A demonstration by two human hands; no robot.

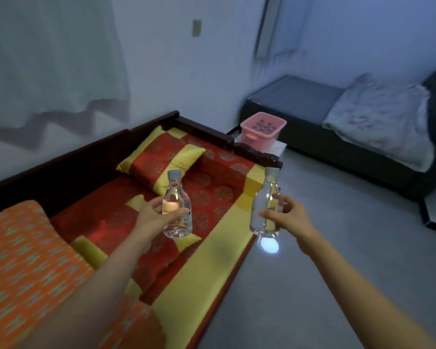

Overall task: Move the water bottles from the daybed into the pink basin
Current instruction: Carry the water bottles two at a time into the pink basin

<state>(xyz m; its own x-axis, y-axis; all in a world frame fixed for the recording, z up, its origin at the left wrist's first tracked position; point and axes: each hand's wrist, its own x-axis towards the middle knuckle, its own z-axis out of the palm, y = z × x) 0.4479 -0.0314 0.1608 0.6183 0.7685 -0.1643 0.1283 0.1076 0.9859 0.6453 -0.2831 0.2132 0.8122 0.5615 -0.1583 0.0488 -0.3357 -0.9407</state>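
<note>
Bottles, clear plastic, 2 in hand, both upright with pale caps on top. I have the left hand (159,214) curled around the middle of the left bottle (177,210), thumb on the near side, fingers on the far side, over the red and yellow cushion of the daybed (212,197). The right hand (285,215) is wrapped the same way around the right bottle (266,205), which hangs past the daybed's yellow edge, above the grey floor (312,285). Holding each at mid-body, cap up, looks chosen to keep them steady for carrying, 1 per hand.

Pink basin (262,133): at 1 o'clock from the hands, well apart, beyond the daybed's dark wooden end rail, on a pale low surface I cannot identify. Small dark shapes show inside it, possibly bottles already there; too blurred to confirm.

Red and yellow pillow (161,162): on the daybed at 12 o'clock from the left hand. Dark sofa (300,104): behind the basin at 2 o'clock.

Writing: none legible. Neither bottle shows a readable label or brand.
</note>
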